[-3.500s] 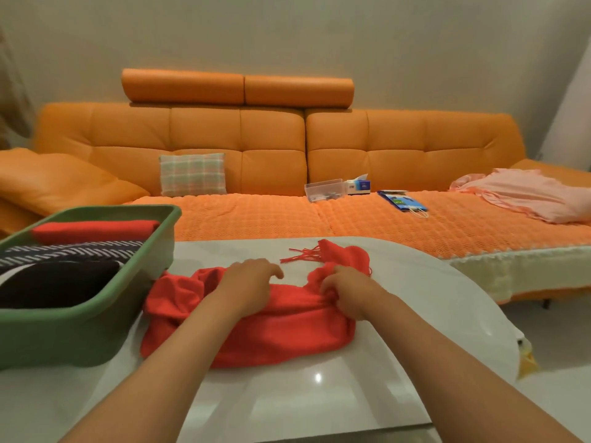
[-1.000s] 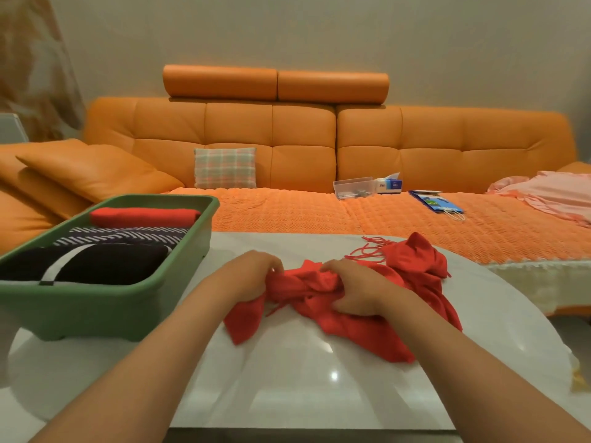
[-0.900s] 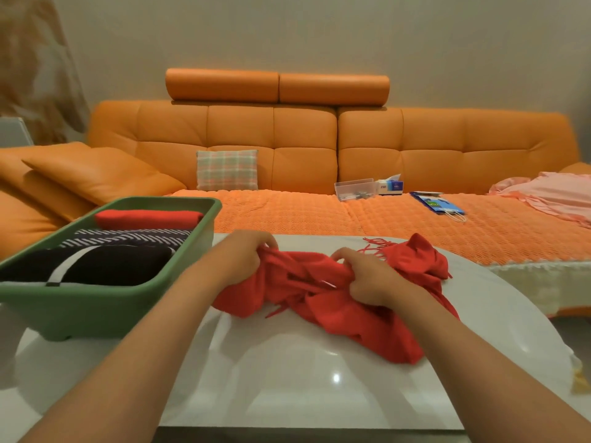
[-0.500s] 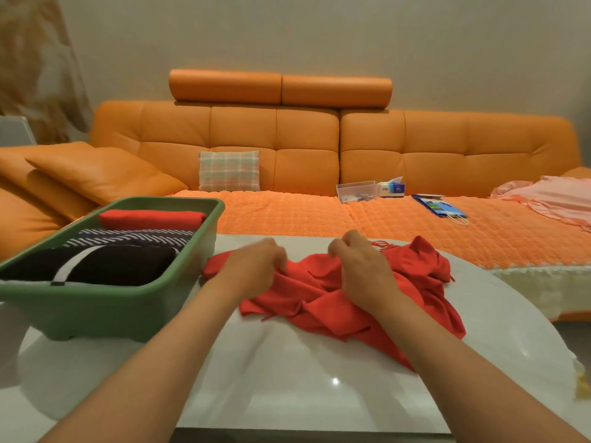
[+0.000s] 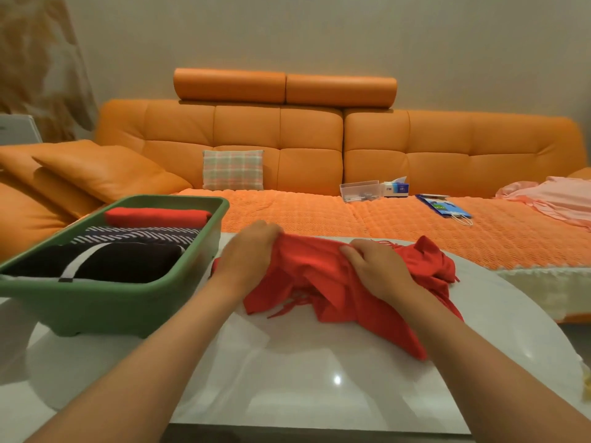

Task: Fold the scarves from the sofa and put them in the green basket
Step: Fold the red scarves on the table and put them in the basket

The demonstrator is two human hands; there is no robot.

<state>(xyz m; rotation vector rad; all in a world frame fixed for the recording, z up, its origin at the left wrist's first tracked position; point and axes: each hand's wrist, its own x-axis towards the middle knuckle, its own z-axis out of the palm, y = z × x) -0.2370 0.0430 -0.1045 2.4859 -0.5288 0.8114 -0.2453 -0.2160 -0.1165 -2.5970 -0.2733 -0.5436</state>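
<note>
We had the red scarf point(image 5: 315, 268) bunched in the middle of the frame on the white table point(image 5: 287, 378), just right of the green basket point(image 5: 105, 303). The left hand point(image 5: 246, 255) had its fingers curled over the scarf's upper edge. The right hand point(image 5: 374, 270) pinched that same edge a little further right, so both hands gripped cloth and neither lay flat. Nothing here looked like a fold yet. The scarf was crumpled, with one end heaped at centre right, a tail running toward the lower right, and the fringe point(image 5: 287, 307) poking out between the wrists.

Here was our worry. If the hands pulled apart on a twisted edge, we judged the twist would lock in and the fold would come out lumpy. The fringe could get trapped inside a layer. The glossy tabletop looked slippery, so the loose tail might slide off the right side. And the basket already held a folded red scarf point(image 5: 156, 217), a striped scarf point(image 5: 137, 235) and a black scarf point(image 5: 121, 263). It looked nearly full, so a bulky bundle might not fit.
</note>
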